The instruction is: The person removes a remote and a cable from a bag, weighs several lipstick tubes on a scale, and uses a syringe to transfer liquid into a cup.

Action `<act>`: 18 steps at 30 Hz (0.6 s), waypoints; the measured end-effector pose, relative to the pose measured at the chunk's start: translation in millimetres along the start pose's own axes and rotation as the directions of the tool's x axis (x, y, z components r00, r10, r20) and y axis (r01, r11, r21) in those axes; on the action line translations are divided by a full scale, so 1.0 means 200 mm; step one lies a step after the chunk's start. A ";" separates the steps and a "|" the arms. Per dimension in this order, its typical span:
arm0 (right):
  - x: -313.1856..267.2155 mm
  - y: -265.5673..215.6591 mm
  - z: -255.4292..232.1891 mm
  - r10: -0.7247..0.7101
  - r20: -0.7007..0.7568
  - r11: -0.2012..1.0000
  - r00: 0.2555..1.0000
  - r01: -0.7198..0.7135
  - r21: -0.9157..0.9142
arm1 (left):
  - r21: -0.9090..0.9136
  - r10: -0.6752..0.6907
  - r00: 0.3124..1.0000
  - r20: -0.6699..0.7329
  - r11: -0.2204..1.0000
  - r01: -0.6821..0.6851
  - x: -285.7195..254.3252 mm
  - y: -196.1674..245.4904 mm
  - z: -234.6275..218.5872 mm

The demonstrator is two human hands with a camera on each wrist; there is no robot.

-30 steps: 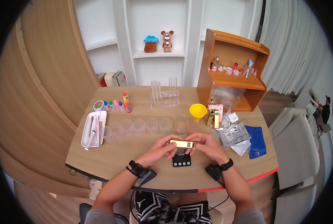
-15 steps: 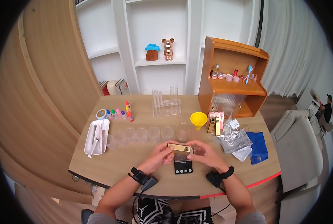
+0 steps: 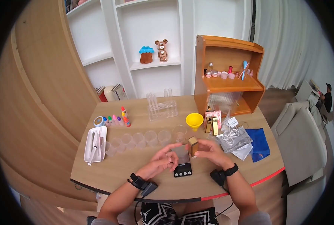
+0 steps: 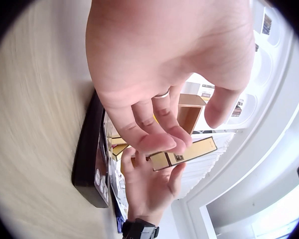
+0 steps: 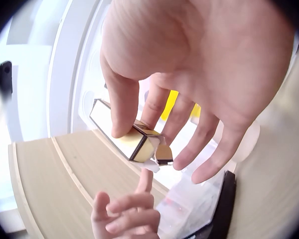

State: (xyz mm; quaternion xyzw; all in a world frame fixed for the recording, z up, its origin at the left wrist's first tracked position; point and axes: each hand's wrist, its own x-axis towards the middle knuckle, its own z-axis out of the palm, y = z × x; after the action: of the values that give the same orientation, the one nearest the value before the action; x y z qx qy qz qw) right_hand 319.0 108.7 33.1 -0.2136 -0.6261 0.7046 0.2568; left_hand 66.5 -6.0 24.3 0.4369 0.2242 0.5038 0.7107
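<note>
In the head view, a narrow gold box [image 3: 193,145] stands nearly upright in my right hand [image 3: 212,153], pinched between thumb and fingers. The right wrist view shows an opened flap [image 5: 163,153] at the box's lower end. My left hand [image 3: 159,164] is just to the left with loosely bent fingers, holding nothing. A ring [image 4: 162,94] sits on one of its fingers. Beneath and between both hands lies a black pocket scale [image 3: 182,173] with a row of round buttons.
Clear plastic cups [image 3: 151,138] line up behind the hands. A yellow funnel [image 3: 194,120], more gold boxes [image 3: 215,126], plastic bags with a white cable [image 3: 232,135] and a blue cloth [image 3: 258,144] are right. Left are a white tray [image 3: 86,154] and dropper bottles; a test-tube rack [image 3: 163,111] stands behind.
The gold box has turned from lying level between both hands to nearly upright in the right hand. My left hand has let go of it and drawn slightly left, uncovering more of the scale.
</note>
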 end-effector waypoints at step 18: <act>0.01 0.04 -0.35 -0.383 -0.774 0.914 0.504 0.082 -0.398 | -0.054 -0.054 0.998 -0.037 0.997 0.052 0.00 -0.05 -0.07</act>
State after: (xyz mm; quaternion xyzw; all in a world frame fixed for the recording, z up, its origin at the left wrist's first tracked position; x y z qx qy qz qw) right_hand 359.6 163.3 17.5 -0.4745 -0.5507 0.3654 0.5814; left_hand 60.2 -1.2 8.6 0.4020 0.2360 0.4988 0.7307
